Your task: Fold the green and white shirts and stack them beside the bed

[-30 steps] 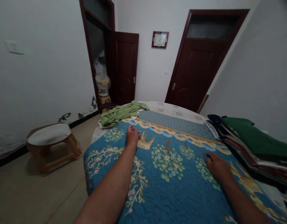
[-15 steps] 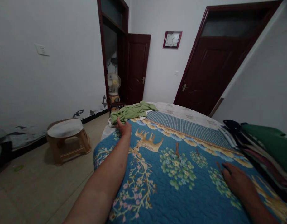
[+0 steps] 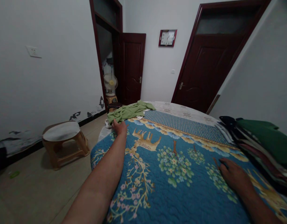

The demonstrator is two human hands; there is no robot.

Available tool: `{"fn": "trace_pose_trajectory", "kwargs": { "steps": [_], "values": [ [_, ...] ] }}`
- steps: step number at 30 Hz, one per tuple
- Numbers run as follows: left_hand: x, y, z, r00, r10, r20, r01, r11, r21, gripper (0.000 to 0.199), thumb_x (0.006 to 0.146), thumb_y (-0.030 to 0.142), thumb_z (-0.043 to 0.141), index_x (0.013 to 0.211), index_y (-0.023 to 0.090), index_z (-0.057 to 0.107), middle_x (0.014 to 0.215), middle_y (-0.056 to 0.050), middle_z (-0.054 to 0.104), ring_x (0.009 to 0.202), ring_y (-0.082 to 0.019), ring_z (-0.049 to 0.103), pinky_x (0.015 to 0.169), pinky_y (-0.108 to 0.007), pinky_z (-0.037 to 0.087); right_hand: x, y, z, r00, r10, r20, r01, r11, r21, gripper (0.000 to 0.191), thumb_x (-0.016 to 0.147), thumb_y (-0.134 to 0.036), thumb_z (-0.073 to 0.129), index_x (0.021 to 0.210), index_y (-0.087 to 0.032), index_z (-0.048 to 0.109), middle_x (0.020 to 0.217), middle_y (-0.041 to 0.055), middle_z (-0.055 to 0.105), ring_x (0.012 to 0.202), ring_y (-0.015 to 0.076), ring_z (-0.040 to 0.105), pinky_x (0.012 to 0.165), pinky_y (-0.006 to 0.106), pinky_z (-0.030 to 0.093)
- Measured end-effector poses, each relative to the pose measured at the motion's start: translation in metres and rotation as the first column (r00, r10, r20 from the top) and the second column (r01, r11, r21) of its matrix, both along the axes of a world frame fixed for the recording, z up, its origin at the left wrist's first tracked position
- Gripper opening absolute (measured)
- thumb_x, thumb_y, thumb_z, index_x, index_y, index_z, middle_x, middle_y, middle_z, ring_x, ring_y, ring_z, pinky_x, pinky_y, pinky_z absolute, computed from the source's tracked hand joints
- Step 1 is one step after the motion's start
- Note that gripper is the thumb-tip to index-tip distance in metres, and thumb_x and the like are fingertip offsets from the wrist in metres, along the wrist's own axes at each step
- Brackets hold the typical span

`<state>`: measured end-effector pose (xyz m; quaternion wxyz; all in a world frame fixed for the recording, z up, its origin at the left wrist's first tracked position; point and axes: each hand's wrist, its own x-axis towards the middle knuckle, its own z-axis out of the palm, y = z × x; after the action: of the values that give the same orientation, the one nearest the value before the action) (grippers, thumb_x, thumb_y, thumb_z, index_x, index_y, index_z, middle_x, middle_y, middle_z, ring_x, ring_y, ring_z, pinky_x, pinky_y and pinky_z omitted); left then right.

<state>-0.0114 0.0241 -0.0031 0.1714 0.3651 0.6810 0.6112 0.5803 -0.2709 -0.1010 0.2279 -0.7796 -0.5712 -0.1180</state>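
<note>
A blue quilted cover (image 3: 176,199), printed with deer, trees and blossoms, lies spread over a round table. My left hand (image 3: 120,127) is stretched out to its far left edge, right by a crumpled green garment (image 3: 131,111). The thumb points up at the garment, but the other fingers are mostly hidden, so I cannot see whether they grip it. Toward the right, my right hand (image 3: 234,174) rests on the cover with its palm down and the fingers reaching forward, nothing visible in it. Beside it lies a stack of folded clothes (image 3: 262,140), with a green piece on top.
A brown plastic stool (image 3: 64,140) with a pale top stands on the floor to the left. Beyond the table, a pale patterned tablecloth (image 3: 180,109) shows at the rim. A fan (image 3: 110,81) stands in the open doorway.
The whole view has shifted slightly, so things sit a little further left. Both hands keep nearly the same places on the cover and near the garment.
</note>
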Motion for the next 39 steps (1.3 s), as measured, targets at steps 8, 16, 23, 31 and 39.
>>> {"fn": "trace_pose_trajectory", "kwargs": {
  "steps": [8,16,23,31,39],
  "values": [
    [0.059,-0.044,0.035,0.86,-0.475,-0.188,0.51,0.814,0.279,0.057,0.092,0.022,0.069,0.148,0.016,0.066,0.147,-0.015,0.067,0.135,-0.029,0.063,0.121,-0.043,0.046,-0.007,0.0,0.001,1.0,-0.004,0.03,0.003,0.999,0.038,0.055,0.087,-0.048,0.046,0.111,-0.015,0.083,0.125,0.019,0.079,0.118,0.0376,0.074,0.111,0.051,0.055],
    [0.12,-0.11,0.025,-0.06,-0.996,-0.058,0.997,-0.058,-0.047,0.041,0.088,0.042,0.077,0.119,0.016,0.085,0.109,-0.012,0.084,0.095,-0.025,0.076,0.089,-0.035,0.059,-0.008,0.002,0.001,0.999,-0.007,0.052,0.006,1.0,0.011,0.057,0.089,-0.046,0.043,0.116,-0.013,0.081,0.127,0.0204,0.078,0.119,0.0369,0.074,0.113,0.051,0.053],
    [0.113,-0.089,-0.005,0.357,-0.79,-0.498,0.857,0.489,-0.161,0.035,0.086,0.027,0.077,0.12,0.021,0.081,0.118,-0.013,0.08,0.114,-0.028,0.071,0.107,-0.041,0.053,-0.017,0.001,0.007,0.996,-0.01,0.093,0.009,1.0,0.01,0.049,0.09,-0.041,0.046,0.115,-0.015,0.08,0.125,0.0187,0.079,0.117,0.0361,0.074,0.111,0.051,0.054],
    [0.118,-0.077,-0.016,0.304,-0.731,-0.611,0.807,0.538,-0.242,0.024,0.082,0.013,0.072,0.098,0.024,0.085,0.103,-0.011,0.078,0.111,-0.029,0.07,0.113,-0.041,0.048,-0.099,0.026,0.028,0.989,0.142,0.039,-0.143,0.989,0.022,0.053,0.097,-0.034,0.046,0.14,-0.016,0.07,0.136,0.0181,0.074,0.126,0.0344,0.07,0.114,0.051,0.051],
    [0.112,-0.077,-0.001,0.317,-0.803,-0.505,0.908,0.41,-0.081,0.017,0.081,0.017,0.07,0.083,0.028,0.083,0.096,-0.008,0.081,0.105,-0.027,0.072,0.11,-0.04,0.052,-0.193,0.093,0.046,0.963,0.249,-0.1,-0.245,0.968,0.047,0.069,0.097,-0.027,0.052,0.165,-0.017,0.045,0.149,0.0184,0.066,0.133,0.0336,0.064,0.114,0.051,0.048]
  ]
}}
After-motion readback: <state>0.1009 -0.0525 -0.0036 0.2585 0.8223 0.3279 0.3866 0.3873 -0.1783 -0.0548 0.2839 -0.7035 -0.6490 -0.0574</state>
